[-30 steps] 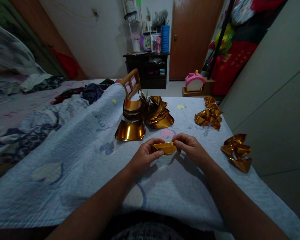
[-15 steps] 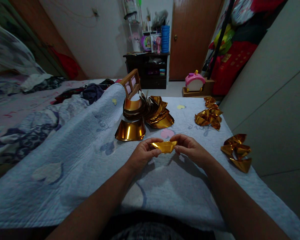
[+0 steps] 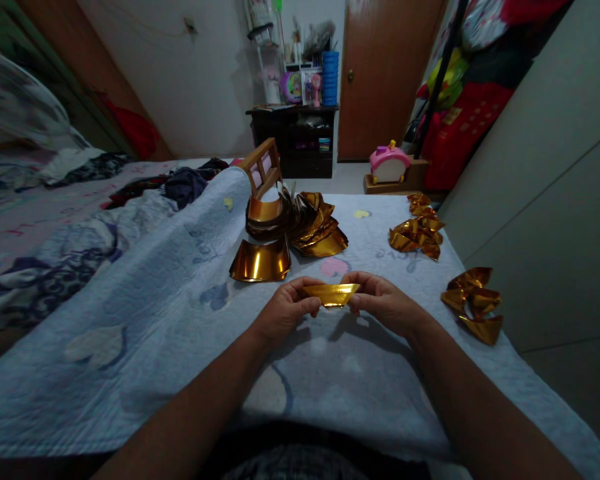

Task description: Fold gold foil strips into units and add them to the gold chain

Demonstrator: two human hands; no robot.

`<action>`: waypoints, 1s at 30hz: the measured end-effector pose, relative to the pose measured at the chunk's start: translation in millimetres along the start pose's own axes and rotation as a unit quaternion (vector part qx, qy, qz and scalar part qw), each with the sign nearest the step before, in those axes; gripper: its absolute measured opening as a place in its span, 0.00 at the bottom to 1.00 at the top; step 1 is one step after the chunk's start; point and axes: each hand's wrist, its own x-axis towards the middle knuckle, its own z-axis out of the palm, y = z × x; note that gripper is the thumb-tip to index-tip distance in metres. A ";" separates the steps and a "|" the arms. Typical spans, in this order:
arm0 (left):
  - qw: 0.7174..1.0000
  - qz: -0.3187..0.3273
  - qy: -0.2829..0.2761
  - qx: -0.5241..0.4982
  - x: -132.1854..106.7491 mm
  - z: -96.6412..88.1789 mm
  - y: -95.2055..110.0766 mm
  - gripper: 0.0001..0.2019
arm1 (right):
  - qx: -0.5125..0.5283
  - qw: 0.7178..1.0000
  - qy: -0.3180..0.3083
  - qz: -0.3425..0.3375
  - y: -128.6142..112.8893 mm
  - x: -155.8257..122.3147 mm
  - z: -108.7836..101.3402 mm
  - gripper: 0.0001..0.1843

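A small folded piece of gold foil paper (image 3: 333, 294) is held just above the light blue quilt (image 3: 180, 313). My left hand (image 3: 285, 310) pinches its left end with thumb and fingers closed. My right hand (image 3: 383, 300) pinches its right end the same way. Behind my hands lies a curled gold sheet (image 3: 260, 261), and behind that a heap of gold sheets (image 3: 300, 223).
Folded gold pieces lie in a cluster (image 3: 419, 230) at the far right and in another (image 3: 475, 303) near the right edge of the bed by a pale wardrobe (image 3: 555, 200). A small wooden frame (image 3: 261, 167) stands behind the heap. Clothes (image 3: 180, 183) lie at left.
Both hands have turned the gold piece and flattened it out a little; it now shows a wider, flatter face. My hands stayed in about the same place.
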 end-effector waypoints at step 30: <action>0.995 -0.022 -0.027 -0.089 -2.9 -1.9 -0.5 0.17 | 0.035 0.999 -0.032 0.003 1.0 -1.7 -0.4 0.18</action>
